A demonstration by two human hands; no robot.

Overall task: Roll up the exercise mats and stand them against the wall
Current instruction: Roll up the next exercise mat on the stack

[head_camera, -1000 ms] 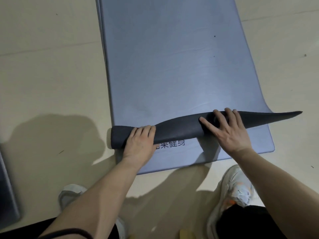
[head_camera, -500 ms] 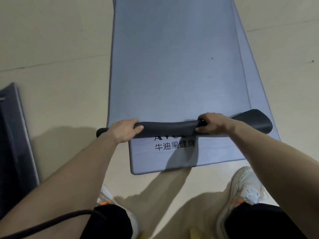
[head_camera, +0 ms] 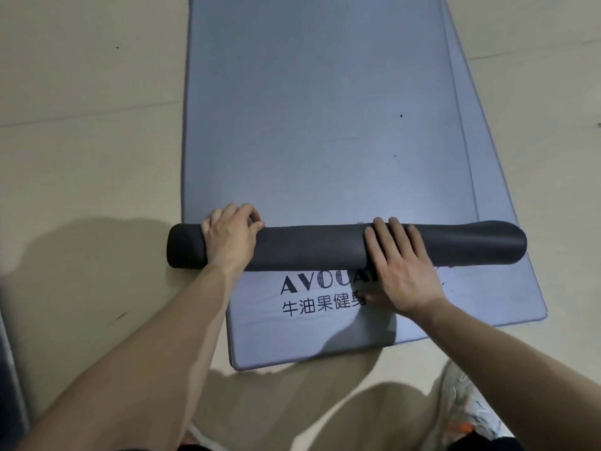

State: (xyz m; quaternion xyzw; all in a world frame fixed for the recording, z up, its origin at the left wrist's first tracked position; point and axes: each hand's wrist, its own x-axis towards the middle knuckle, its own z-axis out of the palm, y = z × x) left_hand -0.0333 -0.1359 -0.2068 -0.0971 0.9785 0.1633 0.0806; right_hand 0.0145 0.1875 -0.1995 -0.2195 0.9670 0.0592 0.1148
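Note:
Two blue-grey exercise mats lie stacked on the floor. The upper mat [head_camera: 318, 109] has its near end rolled into a dark roll [head_camera: 312, 247] lying crosswise. The lower mat [head_camera: 487, 307] lies flat beneath, with printed lettering showing in front of the roll. My left hand [head_camera: 231, 239] grips the roll near its left end, fingers curled over the top. My right hand [head_camera: 403, 268] presses flat on the roll right of centre, fingers straight. The roll's right end is looser and wider than the left.
Pale floor [head_camera: 81, 141] surrounds the mats. A dark edge of another mat or object [head_camera: 8, 379] shows at the far left. My right shoe [head_camera: 468, 411] stands near the lower mat's front edge.
The roll has grown thicker and moved farther along the mat. My right hand changed from gripping the roll to pressing flat on it. More of the lower mat's lettering shows.

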